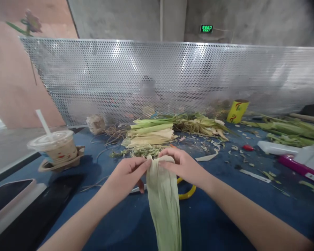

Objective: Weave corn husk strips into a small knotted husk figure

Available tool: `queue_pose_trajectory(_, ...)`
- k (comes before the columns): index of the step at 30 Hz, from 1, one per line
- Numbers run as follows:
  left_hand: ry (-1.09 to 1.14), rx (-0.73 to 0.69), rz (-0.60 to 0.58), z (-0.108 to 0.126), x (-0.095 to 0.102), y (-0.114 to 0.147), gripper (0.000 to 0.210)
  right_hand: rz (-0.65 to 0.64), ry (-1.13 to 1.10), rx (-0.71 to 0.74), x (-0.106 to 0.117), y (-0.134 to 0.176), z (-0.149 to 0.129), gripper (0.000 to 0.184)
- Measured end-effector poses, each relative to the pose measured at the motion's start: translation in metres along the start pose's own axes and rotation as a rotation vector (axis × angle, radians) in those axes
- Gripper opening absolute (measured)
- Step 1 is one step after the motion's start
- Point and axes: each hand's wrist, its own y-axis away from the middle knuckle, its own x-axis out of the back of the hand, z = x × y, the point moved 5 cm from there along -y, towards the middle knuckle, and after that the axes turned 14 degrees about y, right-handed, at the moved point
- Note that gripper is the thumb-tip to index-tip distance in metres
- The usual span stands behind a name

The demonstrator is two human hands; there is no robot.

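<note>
A long pale-green corn husk (163, 205) hangs down toward me from both hands. My left hand (132, 170) pinches its upper left corner between thumb and fingers. With thumb and forefinger, my right hand (179, 164) grips the upper right edge. Behind the husk lies a pair of scissors with yellow handles (188, 195), partly covered; a bit of its blade shows under my left hand. Just beyond my fingers is a stack of flattened corn husks (151, 134), green at the back and cream in front.
A lidded drink cup (59, 148) with a straw stands in a cardboard holder at left, near a phone (10, 198). Twine (115, 134), dried husks (199, 125), a yellow can (237, 111) and a purple glue gun (300, 167) lie around. Behind rises a perforated metal screen (99, 76).
</note>
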Motion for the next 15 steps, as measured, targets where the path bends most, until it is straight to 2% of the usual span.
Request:
queue_pose_trajectory(2,-0.022,0.002,-0.002,-0.0033,0.0,-0.0016,0.024,0.001,0.047,0.038,-0.0002,0.0014,-0.0038,0.014)
queue_pose_trajectory(5,-0.057,-0.013,0.025,-0.0077,0.0016,-0.0036,0.024,0.017,0.105,0.009,0.0006,0.0021,-0.0029,0.015)
queue_pose_trajectory(10,-0.189,-0.185,0.131,-0.0013,0.0033,-0.0006,0.023,-0.001,-0.006,-0.003,-0.0051,0.0007,0.0014,0.016)
queue_pose_trajectory(15,-0.092,-0.092,0.07,-0.0033,-0.0043,0.0002,0.022,0.036,0.105,0.029,-0.0054,0.0007,0.0014,0.014)
